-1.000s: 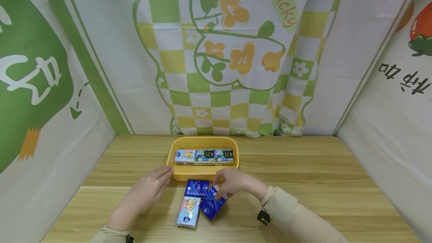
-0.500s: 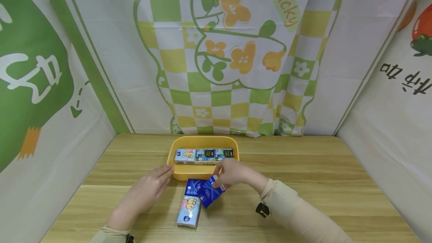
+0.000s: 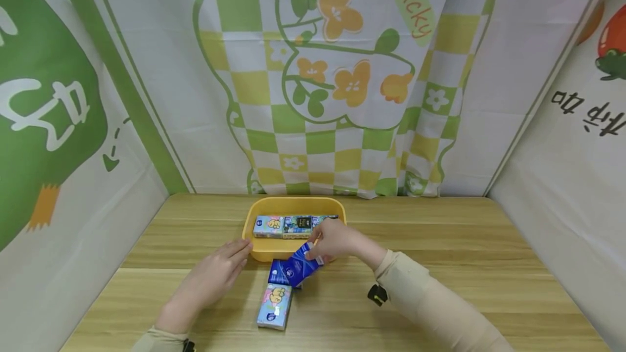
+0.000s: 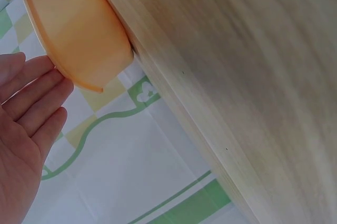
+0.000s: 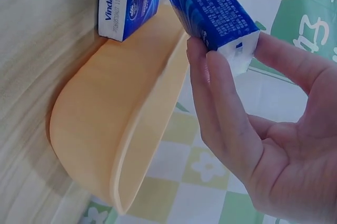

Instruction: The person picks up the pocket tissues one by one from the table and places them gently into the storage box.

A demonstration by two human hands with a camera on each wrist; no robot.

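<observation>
My right hand [image 3: 336,238] pinches a blue tissue pack [image 3: 298,265] by its end, between thumb and fingers. In the right wrist view that pack [image 5: 213,16] is tilted, raised to about the height of the yellow basket's rim [image 5: 129,145]. A second blue tissue pack [image 3: 277,272], marked Vinda, lies by the basket's near wall, partly covered by the held one in the head view. Below it lies a light blue tissue pack [image 3: 274,307] with a cartoon print. My left hand [image 3: 215,273] has its fingers straight, fingertips at the basket's left near rim [image 4: 71,79].
Inside the yellow basket [image 3: 279,246] a row of tissue packs lies along the back: a light blue one [image 3: 267,226], a dark patterned one [image 3: 297,225], and another patterned one [image 3: 320,220] partly behind my right hand. The wooden table [image 3: 440,254] meets a printed curtain [image 3: 313,173] behind.
My right hand has lifted the blue tissue pack and carried it away from me, up toward the basket's near rim. My left hand has stayed at the basket.
</observation>
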